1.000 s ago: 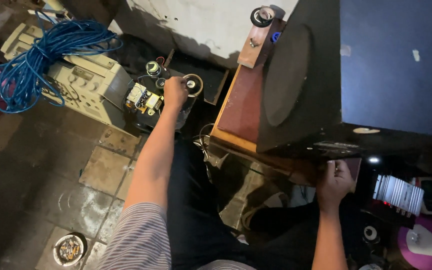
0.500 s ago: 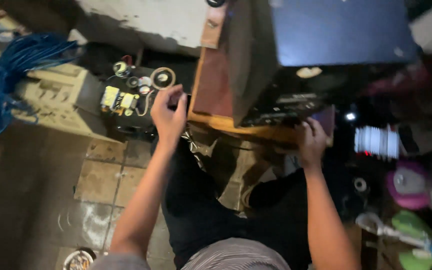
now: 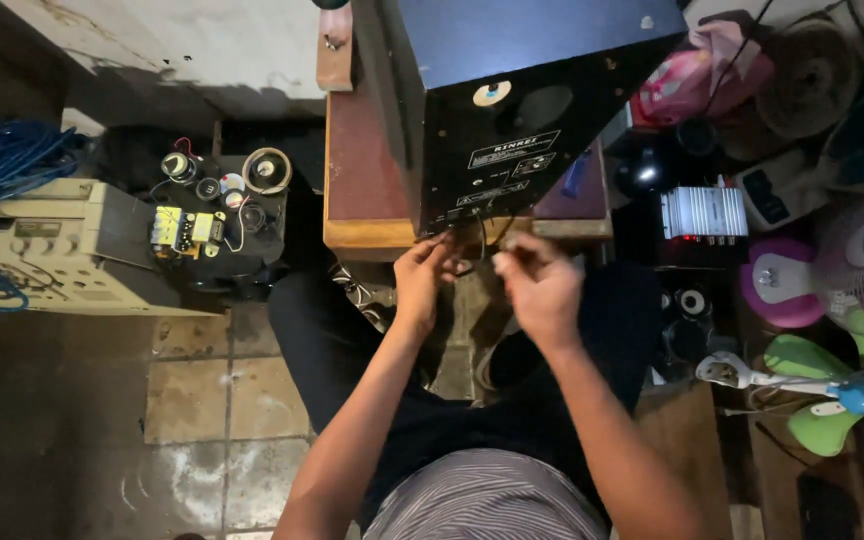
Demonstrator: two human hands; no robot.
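- A black speaker cabinet [image 3: 512,110] is seen standing on a low wooden table [image 3: 362,190], its rear panel turned toward the person, with a white label and a round port
- Thin dark wires [image 3: 480,240] are seen hanging from the panel's lower edge
- The left hand [image 3: 424,280] is held at the wires with fingers pinched narrowly; the right hand [image 3: 540,285] is curled half closed beside it
- What each hand actually holds cannot be told: the wire ends are hidden behind the fingers, and the cabinet's top is cut off
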